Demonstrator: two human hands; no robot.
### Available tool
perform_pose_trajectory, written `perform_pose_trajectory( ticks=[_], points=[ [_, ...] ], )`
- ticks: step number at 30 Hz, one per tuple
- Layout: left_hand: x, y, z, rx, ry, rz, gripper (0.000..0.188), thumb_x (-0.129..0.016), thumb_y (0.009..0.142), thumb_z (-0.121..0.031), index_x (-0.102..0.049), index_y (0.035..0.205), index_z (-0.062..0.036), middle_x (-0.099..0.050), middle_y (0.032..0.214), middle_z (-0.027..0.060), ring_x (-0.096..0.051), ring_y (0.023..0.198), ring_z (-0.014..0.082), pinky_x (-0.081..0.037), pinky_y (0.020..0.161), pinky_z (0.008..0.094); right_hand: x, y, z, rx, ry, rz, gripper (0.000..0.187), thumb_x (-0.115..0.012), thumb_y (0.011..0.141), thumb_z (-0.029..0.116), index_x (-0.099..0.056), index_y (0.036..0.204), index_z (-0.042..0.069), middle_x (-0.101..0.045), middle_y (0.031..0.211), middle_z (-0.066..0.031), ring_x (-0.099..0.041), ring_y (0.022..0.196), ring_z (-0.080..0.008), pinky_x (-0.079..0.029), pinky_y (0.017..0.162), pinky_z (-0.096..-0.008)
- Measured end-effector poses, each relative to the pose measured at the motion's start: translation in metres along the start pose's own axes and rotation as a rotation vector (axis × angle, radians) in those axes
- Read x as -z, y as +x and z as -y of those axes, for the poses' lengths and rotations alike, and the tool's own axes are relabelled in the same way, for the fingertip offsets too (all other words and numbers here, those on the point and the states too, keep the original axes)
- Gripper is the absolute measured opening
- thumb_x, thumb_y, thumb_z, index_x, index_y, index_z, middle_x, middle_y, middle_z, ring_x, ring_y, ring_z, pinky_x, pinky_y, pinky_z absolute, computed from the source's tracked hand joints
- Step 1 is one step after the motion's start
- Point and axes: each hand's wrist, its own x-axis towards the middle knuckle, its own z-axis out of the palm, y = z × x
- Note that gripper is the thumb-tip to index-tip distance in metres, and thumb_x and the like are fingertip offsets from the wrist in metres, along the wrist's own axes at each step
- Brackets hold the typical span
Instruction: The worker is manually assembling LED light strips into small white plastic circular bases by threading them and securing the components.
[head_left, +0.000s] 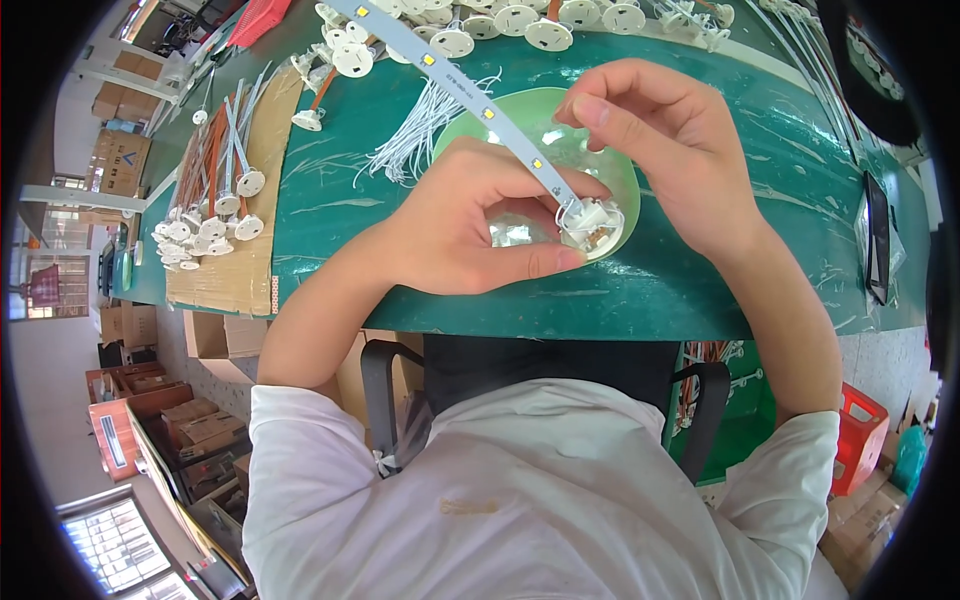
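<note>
My left hand [455, 220] is closed around the base of an LED light strip [470, 97], a narrow pale board with yellow chips. The strip slants up and away to the far left from a white round end piece [592, 232], which sits between my thumb and fingers with thin wires around it. My right hand [680, 150] is raised just right of it, apart from the strip, thumb and fingertips pinched together. Whatever they hold, if anything, is too small to make out. Below both hands stands a light green bowl [628, 185] with shiny contents, partly hidden.
Behind the bowl lies a bundle of white wires [425, 130]. Many strips with round white ends [210, 228] rest on cardboard [245, 275] at left; more round white pieces [515, 20] line the far side. A black flat object [877, 240] is at the right edge.
</note>
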Motion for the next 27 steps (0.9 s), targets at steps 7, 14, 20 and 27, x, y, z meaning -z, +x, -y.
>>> perform_pose_trajectory(
  ticks=[7, 14, 20, 27],
  points=[
    [0.001, -0.002, 0.004, 0.096, -0.215, 0.064, 0.069, -0.074, 0.081, 0.001, -0.039, 0.141, -0.0012, -0.065, 0.098, 0.0091, -0.065, 0.083, 0.0147, -0.056, 0.077, 0.0293, -0.012, -0.003, 0.002, -0.132, 0.087, 0.183, 0.035, -0.052, 0.099, 0.024, -0.056, 0.125, 0.002, -0.063, 0.113, -0.0054, -0.059, 0.103, -0.0120, -0.047, 0.087, -0.0287],
    [0.004, 0.000, -0.005, 0.227, -0.179, 0.077, 0.104, -0.073, 0.075, 0.009, -0.007, 0.154, -0.0092, -0.059, 0.124, 0.0141, -0.063, 0.111, 0.0271, -0.054, 0.091, 0.0402, -0.007, 0.000, 0.005, -0.156, 0.108, 0.153, 0.040, -0.047, 0.102, 0.034, -0.057, 0.125, 0.003, -0.063, 0.113, -0.0050, -0.059, 0.104, -0.0134, -0.047, 0.085, -0.0302],
    [0.004, 0.001, -0.006, 0.188, -0.208, 0.051, 0.108, -0.074, 0.074, 0.008, -0.006, 0.154, -0.0124, -0.060, 0.122, 0.0146, -0.065, 0.109, 0.0291, -0.055, 0.088, 0.0418, -0.008, 0.001, -0.001, -0.111, 0.190, 0.106, 0.039, -0.050, 0.099, 0.039, -0.064, 0.115, 0.006, -0.066, 0.106, -0.0032, -0.059, 0.097, -0.0127, -0.046, 0.080, -0.0303],
    [0.003, 0.003, -0.011, 0.216, -0.242, 0.023, 0.112, -0.076, 0.071, 0.007, -0.004, 0.155, -0.0150, -0.057, 0.124, 0.0155, -0.065, 0.108, 0.0278, -0.054, 0.086, 0.0376, -0.003, 0.001, 0.003, -0.161, 0.166, 0.149, 0.039, -0.047, 0.101, 0.034, -0.062, 0.117, 0.002, -0.066, 0.107, -0.0081, -0.062, 0.096, -0.0149, -0.050, 0.080, -0.0310]
  ],
)
